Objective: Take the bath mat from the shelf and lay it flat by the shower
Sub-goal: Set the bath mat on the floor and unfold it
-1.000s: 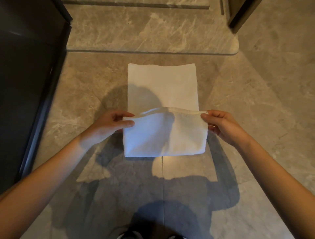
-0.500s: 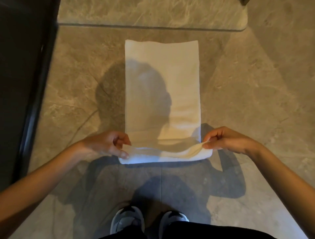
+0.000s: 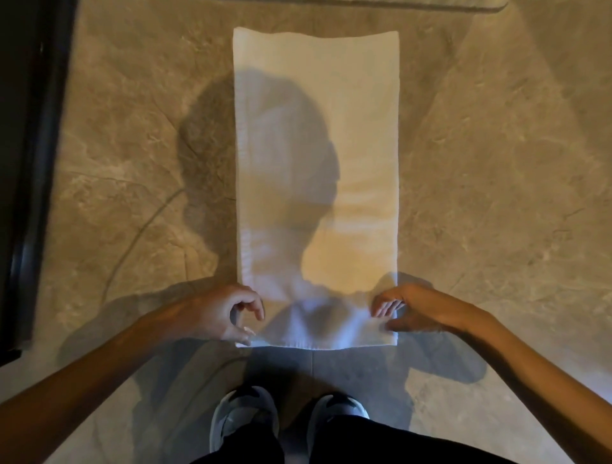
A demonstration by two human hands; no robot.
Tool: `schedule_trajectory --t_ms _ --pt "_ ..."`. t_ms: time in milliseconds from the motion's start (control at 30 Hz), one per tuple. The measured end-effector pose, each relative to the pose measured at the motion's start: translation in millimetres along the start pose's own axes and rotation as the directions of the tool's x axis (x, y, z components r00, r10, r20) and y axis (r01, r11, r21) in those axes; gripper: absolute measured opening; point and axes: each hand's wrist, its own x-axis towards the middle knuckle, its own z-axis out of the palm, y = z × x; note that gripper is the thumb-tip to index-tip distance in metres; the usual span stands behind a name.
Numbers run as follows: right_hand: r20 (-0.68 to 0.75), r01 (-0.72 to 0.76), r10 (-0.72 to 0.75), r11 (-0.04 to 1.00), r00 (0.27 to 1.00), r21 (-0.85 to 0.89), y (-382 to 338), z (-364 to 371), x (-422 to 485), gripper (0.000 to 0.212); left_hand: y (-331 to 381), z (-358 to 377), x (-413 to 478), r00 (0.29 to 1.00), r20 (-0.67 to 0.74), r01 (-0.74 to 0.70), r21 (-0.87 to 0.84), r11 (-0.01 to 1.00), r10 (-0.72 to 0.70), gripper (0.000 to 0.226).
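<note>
The white bath mat (image 3: 316, 99) lies unfolded and flat on the marble floor, its long side running away from me. Its far edge is close to the raised stone step (image 3: 364, 4) at the top of the view. My left hand (image 3: 228, 314) is at the near left corner, fingers curled loosely, thumb tip touching the mat's edge. Over the near right corner is my right hand (image 3: 410, 309), fingers apart and resting lightly on the cloth. Neither hand lifts the mat. My shadow covers much of it.
A dark frame or panel (image 3: 26, 165) runs along the left side. My two grey shoes (image 3: 245, 424) (image 3: 337, 420) stand just behind the mat's near edge. Bare marble floor (image 3: 496, 165) lies to the right of the mat.
The folded near part of the mat has been pulled toward me and laid down. The mat went from half folded to fully spread, and my pinching fingers have loosened at the corners.
</note>
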Motion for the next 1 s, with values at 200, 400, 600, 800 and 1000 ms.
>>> schedule_trajectory --t_ms 200,400,600,800,1000 --pt "-0.045 0.050 -0.045 0.993 0.998 0.109 -5 -5 -3 0.027 -1 -1 -3 0.995 -0.089 0.019 -0.184 0.983 -0.036 0.048" --pt "-0.221 0.203 -0.157 0.958 0.963 0.204 -63 -46 13 0.023 6 -21 2 0.879 -0.461 -0.081 -0.391 0.917 -0.119 0.035" --pt "-0.551 0.476 -0.342 0.872 0.762 0.117 -160 -96 82 0.024 10 -24 11 0.749 -0.641 -0.167 -0.426 0.889 -0.166 0.048" --pt "-0.706 0.381 -0.206 0.919 0.678 0.097 -218 -115 156 0.022 6 -18 24 0.762 -0.600 -0.131 -0.514 0.848 -0.246 0.055" --pt "-0.754 0.288 -0.053 0.940 0.655 0.183 -228 -119 187 0.015 14 -18 28 0.693 -0.678 -0.176 -0.488 0.855 -0.244 0.048"
